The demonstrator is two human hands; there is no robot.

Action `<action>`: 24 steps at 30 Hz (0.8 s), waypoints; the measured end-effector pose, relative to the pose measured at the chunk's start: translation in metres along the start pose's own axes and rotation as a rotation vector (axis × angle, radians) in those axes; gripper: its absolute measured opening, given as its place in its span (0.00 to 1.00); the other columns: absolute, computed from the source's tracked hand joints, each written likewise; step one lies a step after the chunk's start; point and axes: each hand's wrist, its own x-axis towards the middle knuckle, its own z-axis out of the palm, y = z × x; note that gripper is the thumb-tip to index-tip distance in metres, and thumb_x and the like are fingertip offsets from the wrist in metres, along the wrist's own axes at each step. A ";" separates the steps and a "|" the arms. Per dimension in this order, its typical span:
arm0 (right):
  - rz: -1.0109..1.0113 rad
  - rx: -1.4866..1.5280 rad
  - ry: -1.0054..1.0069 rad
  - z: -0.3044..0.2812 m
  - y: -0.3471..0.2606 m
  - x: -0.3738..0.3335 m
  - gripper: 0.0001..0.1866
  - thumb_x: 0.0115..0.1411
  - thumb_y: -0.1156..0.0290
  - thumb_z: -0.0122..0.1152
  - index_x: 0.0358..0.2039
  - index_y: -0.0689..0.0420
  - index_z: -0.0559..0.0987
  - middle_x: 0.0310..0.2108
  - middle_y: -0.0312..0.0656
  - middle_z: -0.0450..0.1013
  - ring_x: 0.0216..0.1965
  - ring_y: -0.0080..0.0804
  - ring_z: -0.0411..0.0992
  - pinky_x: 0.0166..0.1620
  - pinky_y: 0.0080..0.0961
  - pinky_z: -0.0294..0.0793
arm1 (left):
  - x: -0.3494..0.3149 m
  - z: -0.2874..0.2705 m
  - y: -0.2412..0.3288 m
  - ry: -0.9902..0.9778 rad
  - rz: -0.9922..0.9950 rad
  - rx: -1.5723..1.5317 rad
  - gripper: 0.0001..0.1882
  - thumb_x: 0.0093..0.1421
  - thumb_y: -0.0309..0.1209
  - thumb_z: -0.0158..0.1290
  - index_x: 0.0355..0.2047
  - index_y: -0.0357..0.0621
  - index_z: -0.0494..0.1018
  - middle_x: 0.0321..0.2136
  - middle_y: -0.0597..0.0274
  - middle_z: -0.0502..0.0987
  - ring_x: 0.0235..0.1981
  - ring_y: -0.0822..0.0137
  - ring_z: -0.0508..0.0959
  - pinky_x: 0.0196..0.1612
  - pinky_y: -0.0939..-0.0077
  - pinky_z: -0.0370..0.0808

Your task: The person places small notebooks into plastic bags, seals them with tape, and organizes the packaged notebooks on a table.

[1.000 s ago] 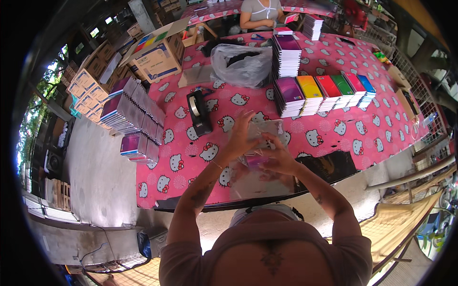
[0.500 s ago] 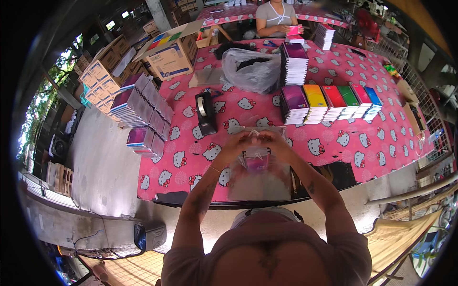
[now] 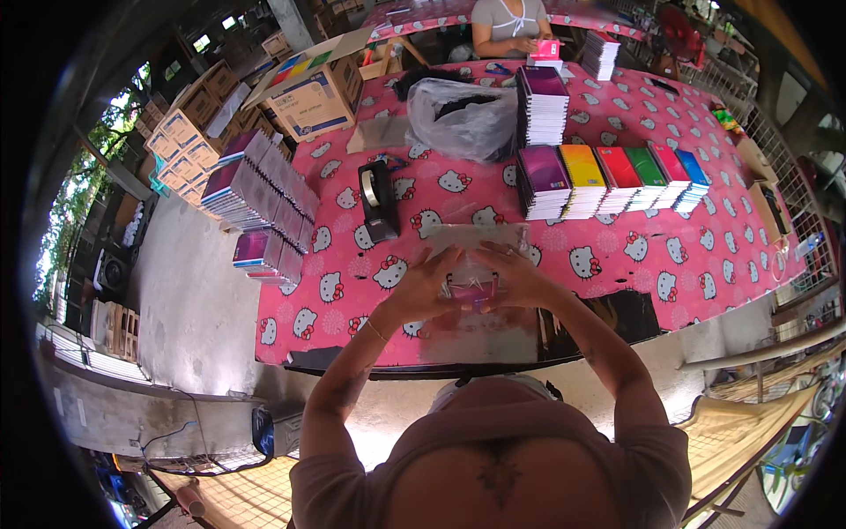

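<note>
Between my hands, near the front edge of the table, sits a purple notebook pack (image 3: 476,295) in a clear plastic wrapper. My left hand (image 3: 427,286) curves along the left side of the pack, its fingers pressed on the plastic. On the opposite side, my right hand (image 3: 515,278) grips in the same way, thumb toward the near end. Clear plastic sheets (image 3: 480,339) lie under and in front of the pack. Palms and fingers cover part of the pack, so how many notebooks it holds cannot be told. A black tape dispenser (image 3: 379,203) stands beyond my left hand.
Colored notebook stacks (image 3: 608,181) stand in a row at the right, with a taller purple stack (image 3: 542,106) behind. Wrapped notebook packs (image 3: 264,203) are piled at the left. A plastic bag (image 3: 463,119) and a carton (image 3: 308,97) lie farther back. Across the table a co-worker (image 3: 511,26) handles a pink notebook.
Both hands have shifted from the plastic at the far end of the pack to its two sides, closer to me. The view has tilted slightly.
</note>
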 end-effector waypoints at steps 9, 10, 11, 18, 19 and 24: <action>0.068 -0.027 0.097 0.018 -0.006 -0.003 0.19 0.49 0.71 0.69 0.44 0.52 0.80 0.45 0.38 0.72 0.49 0.42 0.70 0.54 0.42 0.67 | 0.008 -0.003 0.025 0.196 -0.013 -0.400 0.25 0.54 0.30 0.64 0.53 0.46 0.74 0.53 0.54 0.75 0.55 0.52 0.73 0.61 0.53 0.66; 0.079 -0.027 0.098 0.016 -0.005 -0.002 0.19 0.49 0.71 0.69 0.44 0.52 0.80 0.45 0.38 0.72 0.49 0.42 0.70 0.54 0.42 0.67 | 0.012 -0.010 0.032 0.233 -0.123 -0.629 0.23 0.54 0.30 0.64 0.51 0.46 0.75 0.52 0.54 0.75 0.54 0.53 0.74 0.60 0.54 0.68; 0.081 -0.037 0.098 0.015 -0.005 -0.001 0.19 0.49 0.71 0.69 0.44 0.52 0.80 0.44 0.38 0.72 0.49 0.42 0.70 0.54 0.41 0.67 | 0.020 -0.023 0.042 0.252 -0.056 -0.467 0.21 0.54 0.31 0.64 0.48 0.45 0.76 0.50 0.55 0.75 0.52 0.54 0.75 0.58 0.56 0.69; 0.106 -0.039 0.093 0.009 -0.017 0.005 0.17 0.50 0.73 0.66 0.43 0.52 0.80 0.41 0.38 0.72 0.49 0.41 0.70 0.53 0.41 0.68 | 0.013 0.004 0.001 0.099 0.121 0.071 0.16 0.52 0.32 0.65 0.41 0.44 0.79 0.38 0.59 0.78 0.40 0.57 0.78 0.46 0.62 0.74; 0.107 -0.048 0.100 0.011 -0.016 0.006 0.16 0.51 0.73 0.66 0.42 0.52 0.79 0.41 0.38 0.72 0.48 0.41 0.70 0.53 0.41 0.68 | 0.011 0.006 -0.007 0.068 0.096 0.023 0.16 0.52 0.32 0.65 0.41 0.44 0.79 0.36 0.60 0.79 0.38 0.58 0.78 0.44 0.62 0.74; 0.161 -0.082 0.142 0.015 -0.022 0.008 0.16 0.53 0.75 0.63 0.43 0.53 0.77 0.37 0.41 0.73 0.45 0.45 0.72 0.49 0.44 0.70 | 0.020 0.009 -0.014 0.127 0.011 -0.083 0.14 0.51 0.29 0.62 0.40 0.45 0.79 0.29 0.60 0.79 0.32 0.57 0.79 0.40 0.61 0.75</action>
